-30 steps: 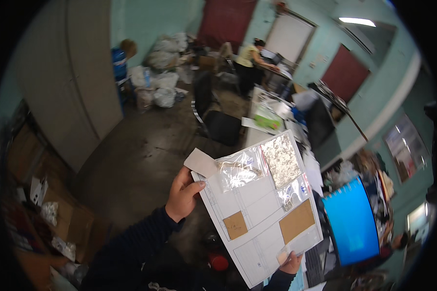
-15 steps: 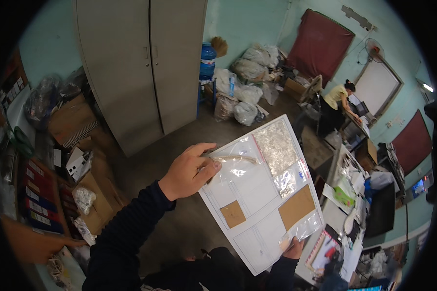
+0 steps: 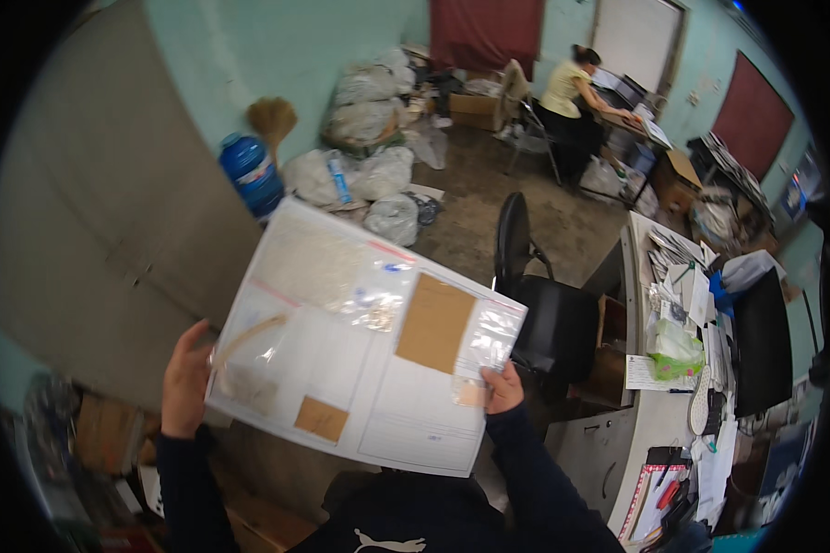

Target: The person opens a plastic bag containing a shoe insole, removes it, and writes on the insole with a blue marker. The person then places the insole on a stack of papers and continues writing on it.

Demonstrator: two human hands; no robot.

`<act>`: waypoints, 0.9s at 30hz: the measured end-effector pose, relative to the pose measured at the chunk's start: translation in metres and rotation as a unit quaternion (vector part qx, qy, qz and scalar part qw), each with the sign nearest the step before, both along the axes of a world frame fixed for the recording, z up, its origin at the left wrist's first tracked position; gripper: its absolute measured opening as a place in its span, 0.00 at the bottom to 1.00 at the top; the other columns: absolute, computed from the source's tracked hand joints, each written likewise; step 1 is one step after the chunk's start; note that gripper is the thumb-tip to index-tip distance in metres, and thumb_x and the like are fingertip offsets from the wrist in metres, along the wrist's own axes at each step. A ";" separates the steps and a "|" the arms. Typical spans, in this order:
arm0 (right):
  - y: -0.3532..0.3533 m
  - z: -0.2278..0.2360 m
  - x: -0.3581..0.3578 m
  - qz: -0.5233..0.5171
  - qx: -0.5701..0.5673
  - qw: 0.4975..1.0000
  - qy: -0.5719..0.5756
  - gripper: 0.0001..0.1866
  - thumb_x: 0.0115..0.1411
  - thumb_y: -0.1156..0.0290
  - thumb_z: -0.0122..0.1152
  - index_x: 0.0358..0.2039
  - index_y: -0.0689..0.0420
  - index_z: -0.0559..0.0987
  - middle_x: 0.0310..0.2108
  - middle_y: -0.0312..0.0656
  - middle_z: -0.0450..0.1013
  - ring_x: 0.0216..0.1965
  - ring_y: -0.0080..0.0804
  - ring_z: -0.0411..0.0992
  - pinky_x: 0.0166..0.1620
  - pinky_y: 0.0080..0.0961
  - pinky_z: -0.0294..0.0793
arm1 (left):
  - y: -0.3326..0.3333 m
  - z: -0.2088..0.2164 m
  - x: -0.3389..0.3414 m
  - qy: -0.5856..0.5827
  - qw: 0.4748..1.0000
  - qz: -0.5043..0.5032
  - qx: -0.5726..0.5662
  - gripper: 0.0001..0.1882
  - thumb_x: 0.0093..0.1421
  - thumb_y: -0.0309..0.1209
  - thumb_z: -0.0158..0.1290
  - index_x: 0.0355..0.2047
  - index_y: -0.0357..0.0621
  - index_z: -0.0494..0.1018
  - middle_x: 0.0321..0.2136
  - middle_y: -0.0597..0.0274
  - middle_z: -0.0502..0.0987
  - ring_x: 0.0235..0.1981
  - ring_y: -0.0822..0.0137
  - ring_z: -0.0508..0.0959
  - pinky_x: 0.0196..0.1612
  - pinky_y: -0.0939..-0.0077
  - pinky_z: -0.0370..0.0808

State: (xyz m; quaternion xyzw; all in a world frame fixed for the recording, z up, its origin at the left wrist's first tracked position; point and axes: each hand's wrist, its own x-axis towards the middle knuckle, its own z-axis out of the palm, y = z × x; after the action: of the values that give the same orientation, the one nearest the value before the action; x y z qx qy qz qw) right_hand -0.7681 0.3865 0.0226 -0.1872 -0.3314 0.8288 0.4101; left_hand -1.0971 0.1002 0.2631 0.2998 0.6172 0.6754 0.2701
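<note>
A white backing sheet (image 3: pixel 415 415) with printed lines hangs tilted before me, carrying clear plastic bags and brown card pieces. My right hand (image 3: pixel 503 387) pinches its lower right side, thumb on the front beside a small clear bag (image 3: pixel 494 336). At the left edge is my left hand (image 3: pixel 186 382), fingers apart and close against the sheet; any contact behind it is hidden. A curved tan strip (image 3: pixel 251 337) shows in the bag near that hand. Above it lies a large clear bag (image 3: pixel 314 263) with pale contents. Two brown cards (image 3: pixel 435 323) differ in size.
A cluttered desk (image 3: pixel 609 461) with papers and a black monitor (image 3: pixel 764 336) stands right, beside a black chair (image 3: pixel 553 313). A grey cabinet (image 3: pixel 92 203) is left. Full plastic sacks (image 3: pixel 364 120) and a blue water bottle (image 3: pixel 251 175) stand behind. A person (image 3: pixel 567 101) sits at a far desk.
The view has swung right. The sheet has turned clockwise and lies further left in view. My left hand's thumb has come off the sheet's front; the right hand still grips it.
</note>
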 end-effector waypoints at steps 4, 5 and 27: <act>0.078 0.018 -0.077 0.004 0.031 0.998 -0.050 0.24 0.60 0.83 0.53 0.58 0.63 0.68 0.52 0.42 0.73 0.53 0.29 0.71 0.57 0.28 0.68 | 0.052 -0.019 -0.085 -0.085 0.996 -0.003 -0.038 0.27 0.68 0.40 0.44 0.59 0.31 0.62 0.47 0.49 0.76 0.46 0.63 0.78 0.48 0.72 0.76; 0.093 0.018 -0.088 0.004 0.053 0.996 -0.069 0.24 0.60 0.82 0.53 0.58 0.63 0.68 0.52 0.43 0.73 0.52 0.30 0.71 0.57 0.27 0.68 | 0.066 -0.035 -0.099 -0.058 0.995 0.022 -0.079 0.26 0.67 0.37 0.45 0.58 0.30 0.63 0.46 0.49 0.77 0.46 0.63 0.78 0.49 0.73 0.76; 0.599 0.091 -0.200 -0.288 0.082 0.942 -0.152 0.16 0.68 0.72 0.47 0.52 0.67 0.71 0.44 0.38 0.75 0.44 0.21 0.71 0.49 0.18 0.68 | 0.816 -0.167 -0.357 -0.114 0.934 -0.336 -0.030 0.24 0.61 0.26 0.54 0.57 0.33 0.64 0.47 0.51 0.77 0.46 0.59 0.79 0.50 0.63 0.77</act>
State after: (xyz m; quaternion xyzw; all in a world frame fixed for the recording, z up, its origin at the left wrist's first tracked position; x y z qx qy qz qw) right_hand -0.9680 0.9852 0.1134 -0.3645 -0.3887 0.6071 0.5895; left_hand -1.4536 0.9163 0.0965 0.4024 0.4654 0.5557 0.5592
